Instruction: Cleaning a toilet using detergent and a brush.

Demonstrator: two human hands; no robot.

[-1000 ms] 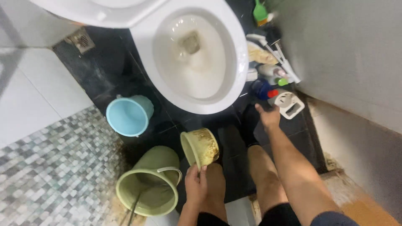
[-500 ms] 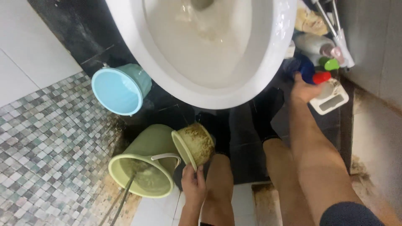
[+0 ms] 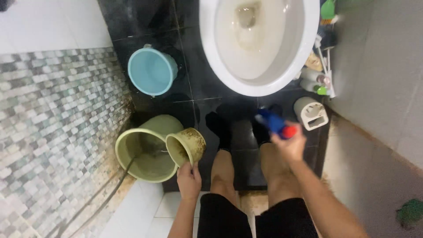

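Left hand (image 3: 189,180), bottom centre, gripped on rim of stained green scoop (image 3: 186,146); scoop tilted, mouth toward lower left, overlapping edge of green bucket (image 3: 143,155).

Right hand (image 3: 291,143), centre right, closed around blue bottle with red cap (image 3: 275,124), held above your knees.

Toilet bowl (image 3: 260,44) at top centre, seat up, stained inside.

Step, as I read it: cleaner in hand, not yet applied.

Next move calls for bottle nozzle over bowl rim; keep scoop level, clear of your legs.

Light blue bucket (image 3: 152,71) upper left, untouched.

floor: black tiles (image 3: 145,17) | mosaic patch (image 3: 53,114) | wall: grey (image 3: 379,57) | white toilet (image 3: 260,83)
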